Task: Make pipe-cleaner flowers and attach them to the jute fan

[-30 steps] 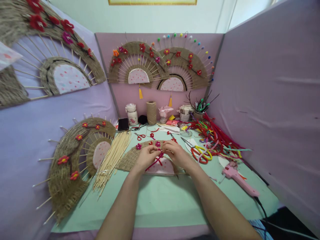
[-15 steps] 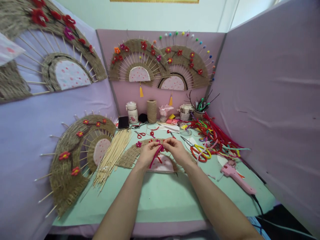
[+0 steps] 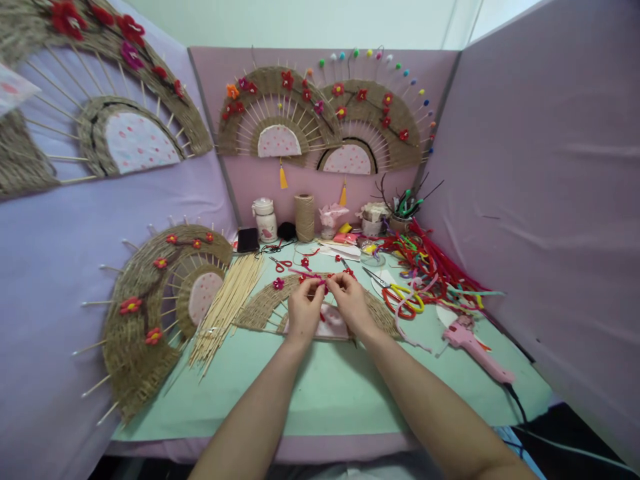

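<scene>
My left hand (image 3: 306,308) and my right hand (image 3: 349,298) meet above a woven twine fan (image 3: 260,303) lying on the table. Between their closed fingertips is a magenta pipe cleaner (image 3: 303,272), partly bent, with one end sticking out to the left. The fingers hide much of its bent part. Under the hands shows the fan's pale dotted half-circle centre (image 3: 334,327). A magenta flower (image 3: 279,284) sits on the fan's left upper edge, and a red flower (image 3: 305,262) lies just behind it.
Thin wooden sticks (image 3: 227,303) lie on the left beside another fan (image 3: 133,333). To the right are yellow-handled scissors (image 3: 413,298), red-handled scissors (image 3: 400,308), a heap of pipe cleaners (image 3: 440,260) and a pink glue gun (image 3: 477,350). A twine spool (image 3: 305,219) and a white bottle (image 3: 265,220) stand behind.
The pipe cleaner's loose end, which hung down toward me, now points left and away. My left hand has turned more upright and shifted right. The view has tilted slightly down.
</scene>
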A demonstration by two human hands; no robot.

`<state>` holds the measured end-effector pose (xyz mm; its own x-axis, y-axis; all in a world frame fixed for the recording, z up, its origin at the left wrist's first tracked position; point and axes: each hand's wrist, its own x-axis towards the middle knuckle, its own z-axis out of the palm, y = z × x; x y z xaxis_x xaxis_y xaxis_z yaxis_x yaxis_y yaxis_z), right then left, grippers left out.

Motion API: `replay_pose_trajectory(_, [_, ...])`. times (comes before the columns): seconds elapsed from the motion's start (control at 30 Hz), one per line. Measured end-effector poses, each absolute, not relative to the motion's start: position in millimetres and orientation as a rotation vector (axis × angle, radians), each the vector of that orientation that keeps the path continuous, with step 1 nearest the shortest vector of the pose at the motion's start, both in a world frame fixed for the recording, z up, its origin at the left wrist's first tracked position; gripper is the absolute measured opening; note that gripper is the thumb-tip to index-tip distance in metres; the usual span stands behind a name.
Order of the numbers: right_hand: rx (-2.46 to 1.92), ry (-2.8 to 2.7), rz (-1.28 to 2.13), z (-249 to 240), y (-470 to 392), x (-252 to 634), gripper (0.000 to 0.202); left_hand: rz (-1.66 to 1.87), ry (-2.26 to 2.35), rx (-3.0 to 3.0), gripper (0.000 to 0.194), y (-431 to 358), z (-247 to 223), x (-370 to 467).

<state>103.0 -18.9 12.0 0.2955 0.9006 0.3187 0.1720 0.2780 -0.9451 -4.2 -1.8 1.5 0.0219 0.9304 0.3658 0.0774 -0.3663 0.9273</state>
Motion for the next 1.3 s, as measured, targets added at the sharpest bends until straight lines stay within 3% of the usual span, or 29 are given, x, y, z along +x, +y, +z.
replay_pose_trajectory(0.43, [-1.246, -1.573, 0.69, 16, -14, 126, 0.014, 1.396, 1.038, 1.626, 0.014, -2, 0, -6])
replay_pose_trajectory(1.03, [-1.138, -1.708, 0.355, 17, -19, 123, 0.013, 1.213, 0.896, 1.08, 0.033, 15, -9, -8])
replay_pose_trajectory(1.3, [-1.186, -1.474, 0.64, 9, -11, 123, 0.018, 1.34, 0.978, 1.267, 0.024, 13, -7, -10])
